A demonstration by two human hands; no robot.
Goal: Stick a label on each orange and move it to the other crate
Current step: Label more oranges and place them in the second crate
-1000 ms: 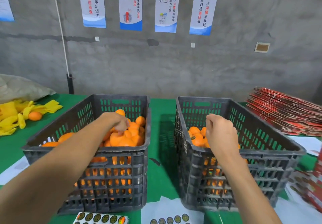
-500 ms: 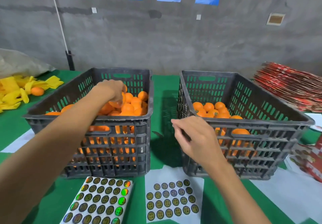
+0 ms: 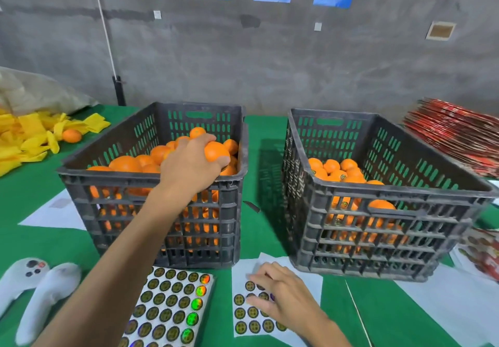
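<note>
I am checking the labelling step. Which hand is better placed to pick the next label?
The right hand: its fingers already rest on the sticker sheet. The left hand grips an orange over the left crate.

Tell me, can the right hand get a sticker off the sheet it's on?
Probably yes. The right hand already rests on the small sticker sheet, fingertips over the round stickers, and nothing lies between them. Whether it has pinched one yet can't be seen.
</note>
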